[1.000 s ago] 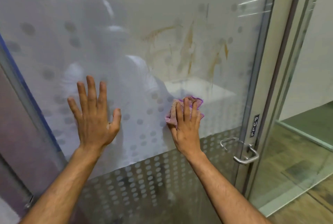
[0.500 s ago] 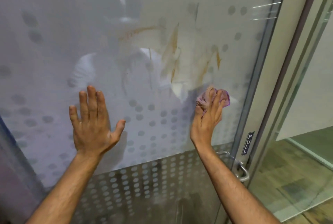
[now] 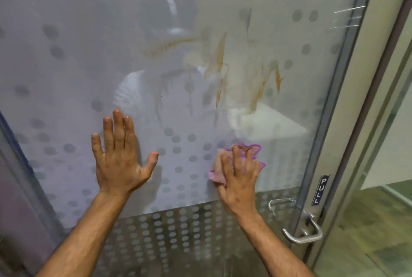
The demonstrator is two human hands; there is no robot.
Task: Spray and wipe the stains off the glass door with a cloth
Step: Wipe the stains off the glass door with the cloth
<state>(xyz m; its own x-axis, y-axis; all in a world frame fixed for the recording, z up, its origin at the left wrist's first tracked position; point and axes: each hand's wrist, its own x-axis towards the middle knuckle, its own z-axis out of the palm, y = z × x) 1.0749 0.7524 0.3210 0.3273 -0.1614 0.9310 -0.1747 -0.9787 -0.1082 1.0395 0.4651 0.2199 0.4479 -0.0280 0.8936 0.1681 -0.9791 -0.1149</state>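
A frosted glass door (image 3: 66, 76) with a dot pattern fills the view. Orange-brown streaky stains (image 3: 219, 58) smear its upper middle, with more streaks (image 3: 277, 77) to the right. My right hand (image 3: 239, 178) presses a pink cloth with a purple hem (image 3: 217, 170) flat against the glass, below the stains. My left hand (image 3: 119, 156) lies flat on the glass to the left, fingers spread, holding nothing. No spray bottle is in view.
A metal lever handle (image 3: 298, 232) sits at the door's right edge under a "PULL" label (image 3: 321, 189). A metal door frame (image 3: 365, 98) runs down the right side, with another glass panel and wooden floor (image 3: 379, 232) beyond.
My right hand has moved the cloth from up and right, near the lower stains, back down and left on the glass. My left hand stays planted on the door.
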